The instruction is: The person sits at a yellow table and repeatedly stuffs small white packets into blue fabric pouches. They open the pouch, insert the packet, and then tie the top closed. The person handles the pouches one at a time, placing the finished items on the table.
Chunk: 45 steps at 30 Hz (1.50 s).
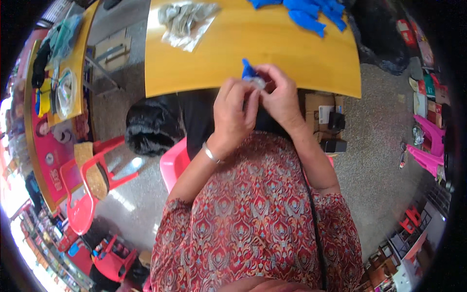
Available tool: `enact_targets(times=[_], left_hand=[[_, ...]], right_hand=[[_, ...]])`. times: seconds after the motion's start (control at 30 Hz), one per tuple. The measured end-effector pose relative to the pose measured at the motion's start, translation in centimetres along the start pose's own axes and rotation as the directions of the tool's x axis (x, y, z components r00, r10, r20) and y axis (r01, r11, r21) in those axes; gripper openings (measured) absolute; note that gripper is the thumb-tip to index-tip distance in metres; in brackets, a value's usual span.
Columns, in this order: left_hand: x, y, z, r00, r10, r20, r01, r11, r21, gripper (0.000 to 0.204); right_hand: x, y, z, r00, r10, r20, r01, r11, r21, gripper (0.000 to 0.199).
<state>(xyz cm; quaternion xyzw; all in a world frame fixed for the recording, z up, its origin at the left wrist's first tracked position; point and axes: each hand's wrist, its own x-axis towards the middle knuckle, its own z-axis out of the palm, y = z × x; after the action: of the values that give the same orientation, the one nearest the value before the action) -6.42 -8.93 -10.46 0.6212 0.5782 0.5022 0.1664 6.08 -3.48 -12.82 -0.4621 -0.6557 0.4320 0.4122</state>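
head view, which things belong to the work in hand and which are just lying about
Likely in the work:
small blue piece with something whitish, between left hand and right hand; similar blue pieces on the table; perhaps the grey-beige bundle

Apparently just lying about:
black furry item; red plastic chair; magenta plastic stool

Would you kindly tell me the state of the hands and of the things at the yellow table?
Left hand: fingers closed on the small blue piece
Right hand: fingers closed on the same piece
Small blue piece: held, blue end pointing up
Grey-beige heap: crumpled, on clear plastic
Other blue pieces: unheld, lying loose
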Motion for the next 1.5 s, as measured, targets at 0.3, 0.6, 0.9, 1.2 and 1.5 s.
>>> enact_targets(times=[0.3,0.6,0.9,1.2,1.5], left_hand=[[0.2,-0.7,-1.0,0.817,-0.542,0.196,0.550,0.631,-0.548,0.015],[0.0,0.8,-1.7,0.988,-0.151,0.017,0.152,0.984,-0.090,0.016],[0.3,-0.1,-1.5,0.987,-0.155,0.044,0.151,0.985,0.087,0.005],[-0.8,0.4,-1.3,0.965,-0.255,0.056,0.261,0.946,-0.191,0.009],[-1.2,0.5,-0.6,1.000,-0.022,0.021,0.023,0.999,-0.045,0.015]], right_hand=[[0.5,-0.4,-1.7,0.938,0.189,0.289,-0.332,0.724,0.605,0.035],[0.2,-0.5,-1.7,0.944,0.191,0.270,-0.318,0.750,0.580,0.034],[-0.1,-1.1,-1.2,0.964,0.142,0.223,-0.243,0.808,0.536,0.033],[-0.4,-1.1,-1.1,0.983,0.044,0.180,-0.099,0.945,0.311,0.041],[-0.7,-0.7,0.1,0.999,0.012,-0.044,-0.003,0.976,0.216,0.029]])
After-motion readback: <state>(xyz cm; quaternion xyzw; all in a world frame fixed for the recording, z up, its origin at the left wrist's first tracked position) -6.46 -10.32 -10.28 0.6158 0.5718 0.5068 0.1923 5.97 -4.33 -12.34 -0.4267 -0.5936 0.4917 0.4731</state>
